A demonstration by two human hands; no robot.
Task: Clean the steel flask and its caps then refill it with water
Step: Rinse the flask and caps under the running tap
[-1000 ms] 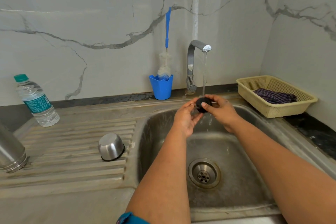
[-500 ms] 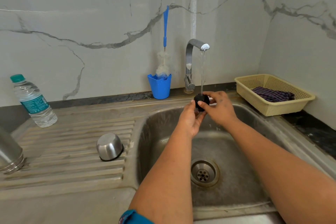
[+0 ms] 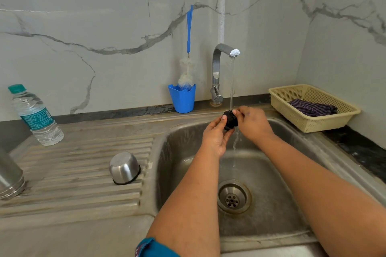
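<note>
Both hands, the left hand (image 3: 216, 134) and right hand (image 3: 251, 124), pinched the small black cap (image 3: 230, 120) under the tap's stream (image 3: 231, 81), over the sink (image 3: 292, 133). Best bet was probably turning it slowly so water hit every groove. The steel flask (image 3: 9, 175) sat far left on the bench.

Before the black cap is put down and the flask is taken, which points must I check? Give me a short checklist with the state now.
1. Both hands hold black cap: left hand, right hand: ok.
2. Cap under tap stream: ok.
3. Cap fully clean: cannot tell.
4. Free place on drainboard beside steel cap: ok.
5. Steel flask upright within reach: cannot tell, mostly outside the view.
</note>
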